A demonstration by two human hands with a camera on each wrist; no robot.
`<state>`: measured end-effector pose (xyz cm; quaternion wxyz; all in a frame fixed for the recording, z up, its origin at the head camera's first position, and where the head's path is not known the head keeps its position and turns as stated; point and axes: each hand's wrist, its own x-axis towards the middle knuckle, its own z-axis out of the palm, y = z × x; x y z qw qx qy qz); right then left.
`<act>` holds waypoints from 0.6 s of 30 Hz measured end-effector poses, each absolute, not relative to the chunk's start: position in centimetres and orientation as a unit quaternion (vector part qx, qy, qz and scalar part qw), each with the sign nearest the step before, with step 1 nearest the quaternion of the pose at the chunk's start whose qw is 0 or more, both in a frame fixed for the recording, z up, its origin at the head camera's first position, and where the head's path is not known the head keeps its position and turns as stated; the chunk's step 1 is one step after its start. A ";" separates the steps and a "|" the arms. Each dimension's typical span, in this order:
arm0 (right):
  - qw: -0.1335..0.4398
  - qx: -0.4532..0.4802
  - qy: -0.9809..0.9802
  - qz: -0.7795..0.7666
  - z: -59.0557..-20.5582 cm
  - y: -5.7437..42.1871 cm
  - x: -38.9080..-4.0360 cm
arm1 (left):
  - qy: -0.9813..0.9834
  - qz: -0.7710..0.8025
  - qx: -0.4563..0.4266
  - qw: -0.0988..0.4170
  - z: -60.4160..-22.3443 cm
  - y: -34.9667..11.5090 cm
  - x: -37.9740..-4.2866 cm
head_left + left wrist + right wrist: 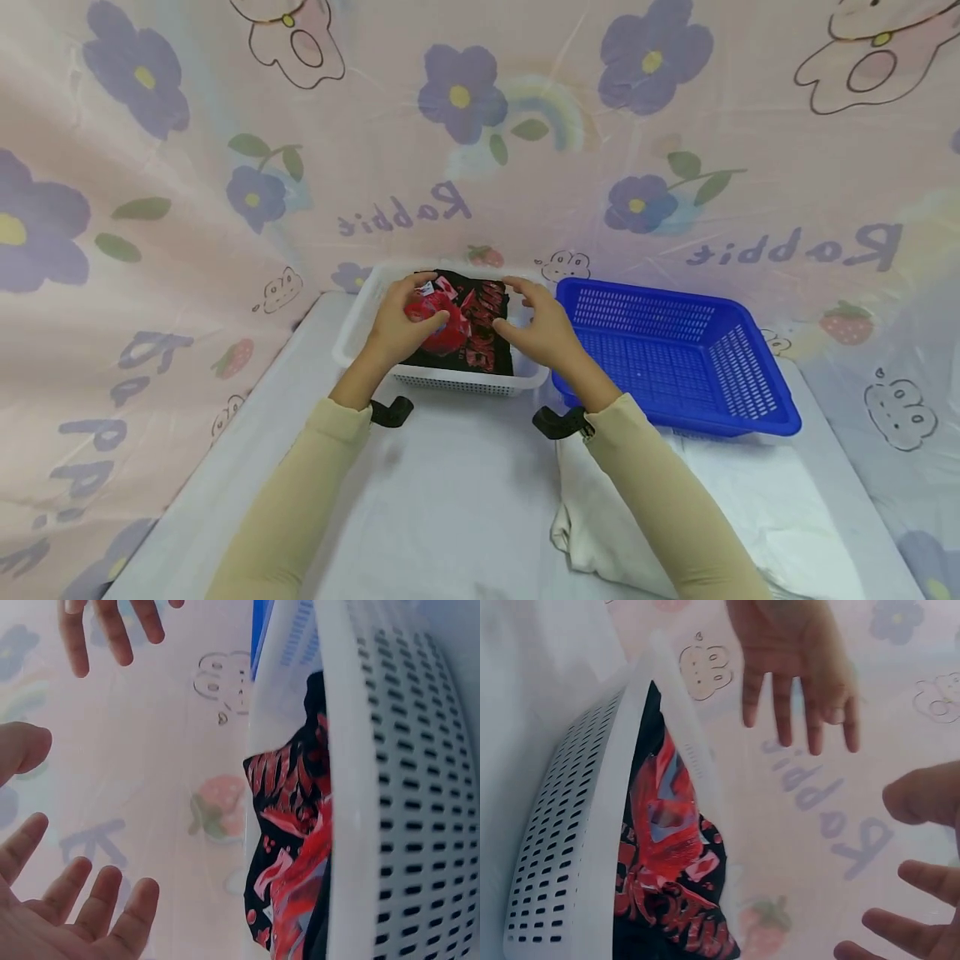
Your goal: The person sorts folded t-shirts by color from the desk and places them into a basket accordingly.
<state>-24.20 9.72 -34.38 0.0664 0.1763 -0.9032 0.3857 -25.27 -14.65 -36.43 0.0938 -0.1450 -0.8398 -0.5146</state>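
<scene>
Two hands of yours, the left hand [403, 325] and the right hand [542, 327], hung over the white basket [465, 382] near the back left corner of the table [457, 500], and neither had a grip: the fingers were spread and loosely bent, with nothing caught between them. The black shirt [468, 335] with its red print lay inside that basket, lettering toward the right rim and the red picture toward the left. Both wrist views showed a gap between your fingers and the cloth, so you were near it, not touching it. The step in hand looked like handling the shirt at the basket, though whether you meant to pick it up or leave it could not be told. If lifting was meant, the next move called for lowering both hands to the shirt's left and right edges, pinching there and raising it above the near rim. If it lay as you wanted, you needed only to draw your hands back toward the table's near edge without snagging a fold. To the right, the blue basket [645, 360] stood along the back edge, and the folded white cloth [765, 504] lay in front of it, toward the right edge.
</scene>
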 end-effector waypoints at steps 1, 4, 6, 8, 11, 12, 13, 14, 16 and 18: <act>0.066 0.178 -0.903 0.386 -34.2 10.0 -23.9 | -0.841 -0.513 -0.147 0.092 -36.5 -14.5 -25.0; 0.066 0.182 -0.902 0.386 -34.1 10.8 -23.0 | -0.841 -0.513 -0.150 0.082 -36.9 -14.0 -24.2; 0.065 0.186 -0.901 0.386 -34.1 11.4 -22.5 | -0.839 -0.517 -0.155 0.075 -37.2 -13.7 -23.6; 0.061 0.184 -0.902 0.387 -34.2 12.0 -22.0 | -0.834 -0.523 -0.161 0.068 -37.7 -13.2 -23.0; 0.054 0.181 -0.904 0.384 -34.5 12.9 -21.4 | -0.830 -0.530 -0.165 0.054 -38.3 -12.6 -22.0; 0.050 0.179 -0.905 0.383 -34.6 13.2 -21.2 | -0.829 -0.531 -0.166 0.049 -38.5 -12.3 -21.7; 0.047 0.177 -0.905 0.383 -34.7 13.5 -21.1 | -0.828 -0.533 -0.166 0.044 -38.7 -12.1 -21.3; 0.045 0.176 -0.906 0.382 -34.9 13.8 -20.9 | -0.826 -0.537 -0.167 0.040 -38.8 -11.8 -21.0; 0.043 0.173 -0.908 0.380 -35.1 14.3 -20.5 | -0.821 -0.543 -0.172 0.034 -39.1 -11.2 -20.3; 0.040 0.172 -0.907 0.383 -35.3 14.8 -20.1 | -0.815 -0.551 -0.174 0.032 -39.5 -10.6 -19.6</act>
